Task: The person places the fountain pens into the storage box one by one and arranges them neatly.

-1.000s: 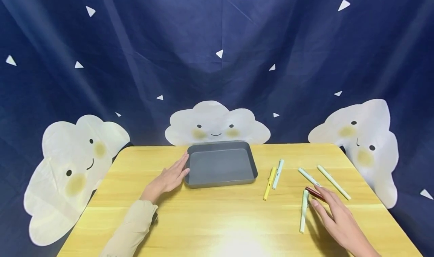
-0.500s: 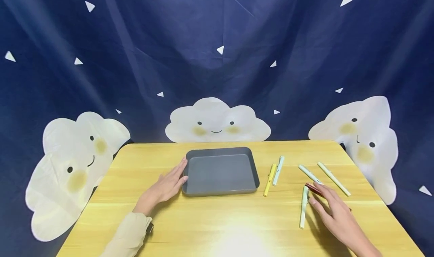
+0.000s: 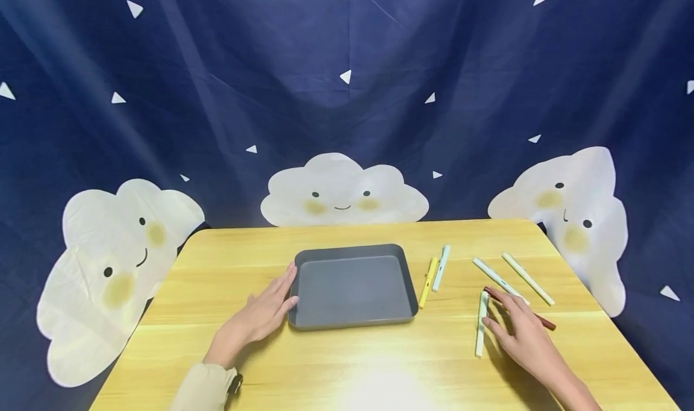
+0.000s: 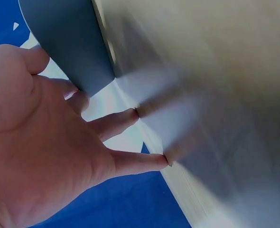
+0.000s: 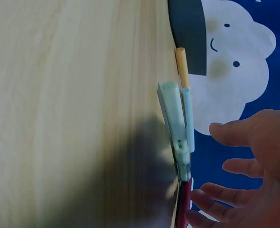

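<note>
My left hand (image 3: pixel 255 317) rests with straight fingers against the left side of a dark grey rectangular tray (image 3: pixel 352 325). In the left wrist view, the thumb and nearer fingers lie along the tray's wall (image 4: pixel 71 42), the other fingertips at the tabletop. Over at the right, my right hand (image 3: pixel 528 341) hovers over a dark red pen (image 3: pixel 544 322), fingers loosely bent. Its thumb is close beside a mint green pen (image 3: pixel 480 335) lying lengthwise. The right wrist view shows spread fingers around nothing, fingertips near the dark red pen (image 5: pixel 185 199).
A yellow pen (image 3: pixel 428 283) and a light blue pen (image 3: pixel 441 268) lie side by side near the tray's right wall. Beyond my right hand lie another light blue pen (image 3: pixel 493 273) and a pale green pen (image 3: pixel 528 278). A dark blue curtain (image 3: pixel 347 116) hangs behind the table (image 3: pixel 303 369).
The tray has slid toward me across the table, with my left hand moving along at its side. My right hand stays by the dark red pen, whose right end now shows more.
</note>
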`<state>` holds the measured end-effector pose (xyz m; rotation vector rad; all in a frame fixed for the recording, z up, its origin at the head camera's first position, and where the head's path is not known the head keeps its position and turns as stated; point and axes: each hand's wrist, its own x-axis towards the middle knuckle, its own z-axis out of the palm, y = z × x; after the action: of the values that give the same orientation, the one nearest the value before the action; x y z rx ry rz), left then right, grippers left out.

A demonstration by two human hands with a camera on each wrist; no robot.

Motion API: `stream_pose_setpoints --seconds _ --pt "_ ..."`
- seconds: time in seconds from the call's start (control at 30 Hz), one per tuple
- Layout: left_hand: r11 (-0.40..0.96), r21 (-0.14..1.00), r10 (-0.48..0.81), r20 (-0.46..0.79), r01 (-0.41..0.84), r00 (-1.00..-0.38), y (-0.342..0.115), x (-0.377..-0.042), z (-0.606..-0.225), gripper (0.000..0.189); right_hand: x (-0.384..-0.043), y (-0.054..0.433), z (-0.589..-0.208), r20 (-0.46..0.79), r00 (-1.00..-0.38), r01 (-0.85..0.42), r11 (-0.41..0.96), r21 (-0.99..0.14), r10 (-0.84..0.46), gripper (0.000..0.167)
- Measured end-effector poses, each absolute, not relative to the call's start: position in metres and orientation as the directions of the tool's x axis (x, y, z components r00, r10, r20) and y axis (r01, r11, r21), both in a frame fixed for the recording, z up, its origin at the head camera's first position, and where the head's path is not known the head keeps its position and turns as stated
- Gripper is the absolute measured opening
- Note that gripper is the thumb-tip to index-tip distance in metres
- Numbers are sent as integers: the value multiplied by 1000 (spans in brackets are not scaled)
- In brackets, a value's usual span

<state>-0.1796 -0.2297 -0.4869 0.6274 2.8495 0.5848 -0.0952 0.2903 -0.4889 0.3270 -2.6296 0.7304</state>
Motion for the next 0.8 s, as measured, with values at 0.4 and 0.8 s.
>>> stream_pose_setpoints --seconds 0.4,0.8 --pt "831 427 433 -96 356 -896 -225 -168 -488 67 -99 279 -499 349 -933 -262 827 -497 -85 64" --pt "834 438 397 -57 335 -916 -217 -166 -486 64 -98 276 -501 244 -966 -202 848 -490 -89 58"
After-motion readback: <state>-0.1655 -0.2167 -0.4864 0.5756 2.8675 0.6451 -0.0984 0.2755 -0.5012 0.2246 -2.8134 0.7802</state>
